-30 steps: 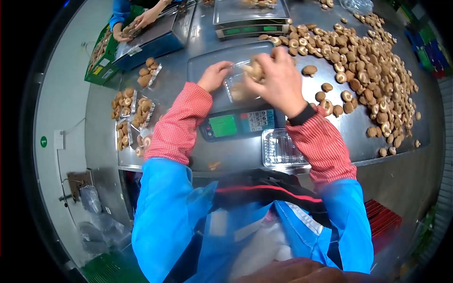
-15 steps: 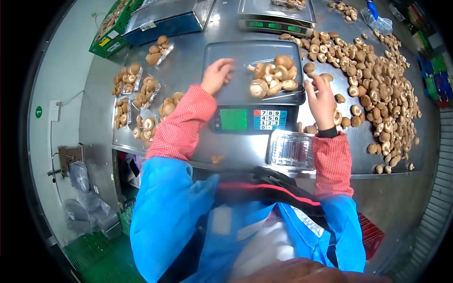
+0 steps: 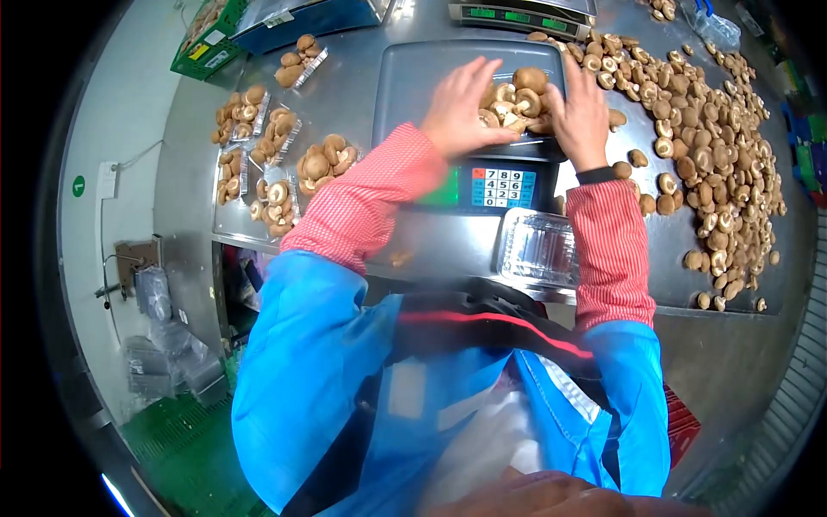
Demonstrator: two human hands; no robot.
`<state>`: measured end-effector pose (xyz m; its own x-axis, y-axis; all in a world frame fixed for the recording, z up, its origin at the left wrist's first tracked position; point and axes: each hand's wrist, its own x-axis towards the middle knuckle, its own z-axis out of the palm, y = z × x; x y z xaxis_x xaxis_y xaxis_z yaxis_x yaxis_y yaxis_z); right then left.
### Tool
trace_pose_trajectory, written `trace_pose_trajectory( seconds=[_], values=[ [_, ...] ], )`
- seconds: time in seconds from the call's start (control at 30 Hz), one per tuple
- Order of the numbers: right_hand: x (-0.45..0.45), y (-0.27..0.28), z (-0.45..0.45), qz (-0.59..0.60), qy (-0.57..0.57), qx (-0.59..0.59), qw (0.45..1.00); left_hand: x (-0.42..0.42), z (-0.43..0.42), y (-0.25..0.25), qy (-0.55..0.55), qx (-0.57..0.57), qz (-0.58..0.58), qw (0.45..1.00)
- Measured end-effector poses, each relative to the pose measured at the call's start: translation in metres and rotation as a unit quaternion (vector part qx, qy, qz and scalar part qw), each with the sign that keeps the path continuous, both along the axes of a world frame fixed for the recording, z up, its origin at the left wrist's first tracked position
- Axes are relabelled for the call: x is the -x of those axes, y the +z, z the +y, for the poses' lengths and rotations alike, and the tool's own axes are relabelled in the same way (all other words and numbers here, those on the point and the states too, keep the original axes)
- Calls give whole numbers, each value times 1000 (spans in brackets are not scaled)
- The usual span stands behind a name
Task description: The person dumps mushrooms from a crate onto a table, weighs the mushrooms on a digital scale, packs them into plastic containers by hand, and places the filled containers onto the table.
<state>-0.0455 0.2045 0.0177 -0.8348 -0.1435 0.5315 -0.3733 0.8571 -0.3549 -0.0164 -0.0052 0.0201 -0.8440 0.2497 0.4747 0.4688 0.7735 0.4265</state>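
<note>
A clear tray of brown mushrooms (image 3: 522, 102) rests on the dark platform of a scale (image 3: 413, 86). My left hand (image 3: 465, 108) is at the tray's left side, fingers spread and thumb stretched toward the mushrooms. At the right side is my right hand (image 3: 582, 112), its fingers apart beside the tray. Both hands are open around the tray; whether they touch it is hard to tell. Below the platform are the keypad (image 3: 502, 187) and a green display (image 3: 444, 188), partly covered by my left sleeve.
Stacked clear trays (image 3: 538, 248) lie at the table's front edge. A large mushroom heap (image 3: 711, 164) spreads on the right. Several filled trays (image 3: 277, 131) stand on the left. Another scale (image 3: 517, 17), a blue-sided one (image 3: 301, 28) and a green crate (image 3: 207, 43) are at the back.
My left hand has moved right to the filled tray, and my right hand has shifted up closer to it. The view has moved slightly. Earlier, my right hand was holding a mushroom over the tray.
</note>
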Motion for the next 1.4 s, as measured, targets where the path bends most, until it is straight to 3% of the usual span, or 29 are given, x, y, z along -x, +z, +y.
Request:
trace_pose_trajectory(
  seconds=[0.07,0.1,0.3,0.37,0.47,0.57,0.63,0.67,0.7,0.77,0.8,0.93,1.07,1.23,1.4],
  values=[
    [2,-10,-9,-41,10,-61,997,10,-2,-14,-24,43,-20,999],
    [1,-13,-14,-33,27,9,999,13,-2,-13,-38,64,-29,997],
    [-8,-5,-15,-68,-21,-53,996,17,-7,-4,-67,119,-68,988],
    [-2,-12,-10,-62,12,-6,998,17,-5,0,-61,123,-68,988],
    [-15,0,5,-31,12,56,998,11,-11,-8,-49,-91,-77,992],
    [-67,11,32,16,-11,54,998,-4,-42,-16,54,-263,-77,960],
    [-110,-24,62,-149,11,14,989,-10,-70,-40,94,-327,-164,926],
    [-136,-16,68,-319,19,12,947,-12,-86,-58,107,-289,-167,936],
    [-162,-28,73,-261,111,64,957,-14,-87,-56,97,-282,-202,933],
    [-200,-35,80,-358,184,24,915,-26,-88,-47,77,-267,-273,921],
    [-214,-35,78,-342,195,10,919,-31,-78,-30,82,-171,-226,956],
    [-235,-40,68,-239,209,-70,946,-26,-53,-17,86,-86,-303,945],
    [-239,-41,68,-221,224,-100,944,-19,-45,-17,70,-286,-466,834],
    [-241,-35,67,-232,234,-130,935,-18,-32,-7,92,-523,-498,686],
    [-243,-37,63,-220,259,-113,934,0,-60,-5,98,-587,-449,667]
  ],
)
